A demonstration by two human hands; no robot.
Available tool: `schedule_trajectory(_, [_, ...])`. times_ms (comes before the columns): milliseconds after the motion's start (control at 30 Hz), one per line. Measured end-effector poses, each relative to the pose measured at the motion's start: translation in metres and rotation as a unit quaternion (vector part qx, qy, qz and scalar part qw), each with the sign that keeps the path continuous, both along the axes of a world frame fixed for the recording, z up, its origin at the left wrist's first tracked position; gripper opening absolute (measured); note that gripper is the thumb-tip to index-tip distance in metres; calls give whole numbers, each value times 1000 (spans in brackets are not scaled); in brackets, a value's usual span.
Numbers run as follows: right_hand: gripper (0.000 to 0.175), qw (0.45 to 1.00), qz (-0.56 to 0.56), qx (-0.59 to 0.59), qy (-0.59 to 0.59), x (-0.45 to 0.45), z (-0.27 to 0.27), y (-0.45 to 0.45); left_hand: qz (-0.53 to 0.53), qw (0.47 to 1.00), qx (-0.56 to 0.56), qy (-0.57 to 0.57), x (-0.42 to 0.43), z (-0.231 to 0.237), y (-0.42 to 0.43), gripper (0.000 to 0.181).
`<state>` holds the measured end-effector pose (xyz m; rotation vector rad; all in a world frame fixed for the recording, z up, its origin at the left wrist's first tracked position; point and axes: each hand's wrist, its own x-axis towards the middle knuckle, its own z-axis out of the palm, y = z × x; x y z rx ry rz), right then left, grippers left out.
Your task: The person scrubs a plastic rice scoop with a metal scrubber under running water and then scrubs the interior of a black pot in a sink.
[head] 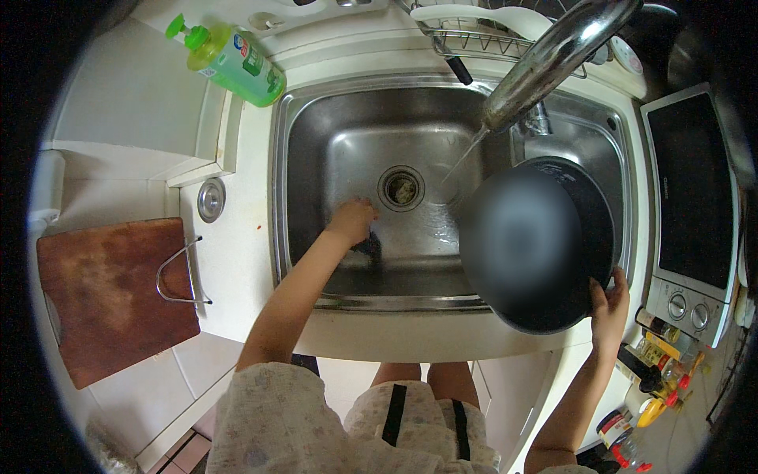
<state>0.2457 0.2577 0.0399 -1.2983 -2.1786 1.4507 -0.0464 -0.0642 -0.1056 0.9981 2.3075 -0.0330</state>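
My right hand (pixel 609 308) grips the near right rim of a dark round pan or pot (pixel 595 237), tilted over the right part of the steel sink; much of its inside is blurred. My left hand (pixel 353 220) is low in the main sink basin (pixel 355 148), left of the drain (pixel 401 188), fingers curled; whether it holds anything cannot be told. Pale scraps lie in the drain. A thin stream of water runs from the chrome faucet (pixel 551 65) into the basin, and the basin floor right of the drain is wet.
A green soap bottle (pixel 246 65) stands at the back left. On the left are a metal sink strainer (pixel 211 200) and a wooden cutting board (pixel 118 296). A wire dish rack (pixel 485 44) sits behind the sink. A microwave (pixel 690 201) and several condiment bottles (pixel 651 361) are on the right.
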Motion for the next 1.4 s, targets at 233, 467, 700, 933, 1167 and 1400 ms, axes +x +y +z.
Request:
schedule_trajectory(233, [51,999,-30,27,37,7,-13,4,-209,967,-127,66,27,-50,5,23])
schedule_trajectory(467, [51,999,-36,1,-17,8,-9,6,-279,934,-190,115,31,-35,13,18])
schedule_trajectory(700, [51,999,-23,30,-6,16,-21,16,97,965,135,201,39,98,-36,30])
schedule_trajectory(933, [52,999,-33,10,-26,7,-10,8,473,823,157,272,66,162,-117,33])
schedule_trajectory(1167, [50,1000,-18,-8,7,15,-17,13,578,776,60,244,73,150,-177,40])
schedule_trajectory(1400, [50,999,-34,-13,1,12,-21,13,493,771,61,399,72,145,-148,41])
